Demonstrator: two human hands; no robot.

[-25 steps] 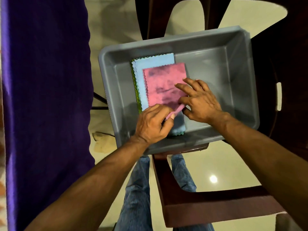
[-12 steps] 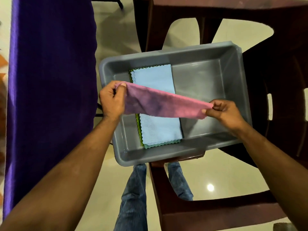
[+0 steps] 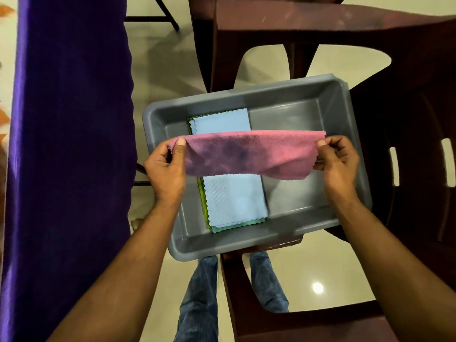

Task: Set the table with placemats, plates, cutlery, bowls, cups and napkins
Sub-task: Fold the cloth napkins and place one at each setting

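A pink napkin (image 3: 249,154) with dark smudges hangs stretched above a grey plastic tub (image 3: 306,104). My left hand (image 3: 167,169) pinches its left corner and my right hand (image 3: 338,161) pinches its right corner. Under it, on the tub's floor, lies a light blue napkin (image 3: 234,198) on top of a green one (image 3: 201,193) whose scalloped edge shows at the left and near sides. The pink napkin hides the middle of the blue one.
The tub rests on a dark brown plastic chair (image 3: 320,25). A table draped in purple cloth (image 3: 69,144) runs along the left. Another brown chair (image 3: 308,324) stands near me, with my jeans-clad legs (image 3: 199,299) and pale tiled floor below.
Both hands lifted the pink napkin off the stack in the tub and pulled apart, stretching it wide and level above the tub. The blue napkin is now uncovered.
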